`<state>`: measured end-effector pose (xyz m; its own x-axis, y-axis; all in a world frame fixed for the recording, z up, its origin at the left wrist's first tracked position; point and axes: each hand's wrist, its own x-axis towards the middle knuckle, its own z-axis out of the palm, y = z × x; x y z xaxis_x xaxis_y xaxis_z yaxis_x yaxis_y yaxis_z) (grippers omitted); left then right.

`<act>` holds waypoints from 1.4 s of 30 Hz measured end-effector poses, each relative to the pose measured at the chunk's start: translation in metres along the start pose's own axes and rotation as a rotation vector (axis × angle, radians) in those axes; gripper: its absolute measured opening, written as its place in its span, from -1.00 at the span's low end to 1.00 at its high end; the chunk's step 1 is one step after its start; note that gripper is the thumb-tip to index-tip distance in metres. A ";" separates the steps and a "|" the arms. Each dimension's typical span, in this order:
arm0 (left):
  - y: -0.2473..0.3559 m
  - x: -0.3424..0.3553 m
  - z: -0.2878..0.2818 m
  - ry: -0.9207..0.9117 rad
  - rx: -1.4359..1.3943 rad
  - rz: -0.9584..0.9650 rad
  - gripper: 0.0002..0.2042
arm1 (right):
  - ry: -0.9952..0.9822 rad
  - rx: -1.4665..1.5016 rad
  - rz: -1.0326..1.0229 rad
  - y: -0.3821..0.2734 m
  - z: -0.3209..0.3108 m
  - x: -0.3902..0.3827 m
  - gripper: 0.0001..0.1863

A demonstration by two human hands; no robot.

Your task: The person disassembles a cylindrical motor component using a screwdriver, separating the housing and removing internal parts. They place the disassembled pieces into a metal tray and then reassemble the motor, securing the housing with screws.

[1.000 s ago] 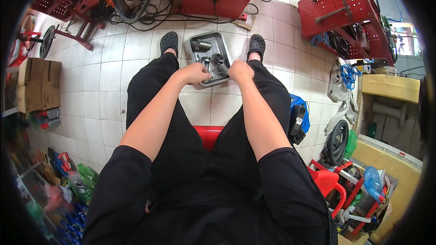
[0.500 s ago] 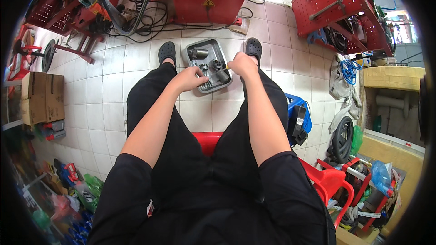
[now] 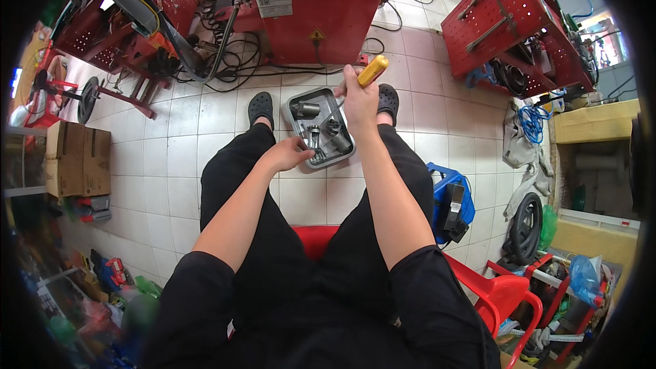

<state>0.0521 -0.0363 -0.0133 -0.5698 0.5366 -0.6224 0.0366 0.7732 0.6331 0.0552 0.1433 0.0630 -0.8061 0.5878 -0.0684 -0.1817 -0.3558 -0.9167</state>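
I sit on a red chair (image 3: 506,294) over a grey metal tray (image 3: 295,106) on the tiled floor between my feet. My right hand (image 3: 360,99) grips a screwdriver with a yellow handle (image 3: 373,70), its shaft pointing down into the tray. My left hand (image 3: 290,154) rests at the tray's near edge, fingers on a small metal part (image 3: 313,141). Other metal cylinders (image 3: 306,108) lie in the tray.
A large red machine (image 3: 318,0) with black hoses stands ahead. Red pegboard tool carts (image 3: 509,17) are at right and left. Cardboard boxes (image 3: 72,160) sit at left, a blue case (image 3: 451,201) and a tyre (image 3: 527,225) at right.
My right hand has lifted from the tray, now holding the yellow-handled screwdriver upright. My left hand stays at the tray's near edge. The view has tilted forward.
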 end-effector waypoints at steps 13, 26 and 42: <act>-0.009 0.115 -0.034 0.283 0.277 -0.041 -0.75 | -0.038 -0.244 0.081 0.022 -0.038 0.031 -0.70; -0.071 0.306 0.042 0.215 0.931 0.270 -0.70 | 0.036 -0.374 0.349 0.007 -0.037 0.040 -0.70; -0.041 0.299 0.032 0.153 0.561 0.190 -0.61 | 0.062 -0.362 0.358 0.013 -0.040 0.050 -0.74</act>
<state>-0.0932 0.1032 -0.2401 -0.6213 0.6598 -0.4227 0.5520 0.7514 0.3616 0.0351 0.1973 0.0321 -0.7447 0.5213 -0.4167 0.3158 -0.2749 -0.9082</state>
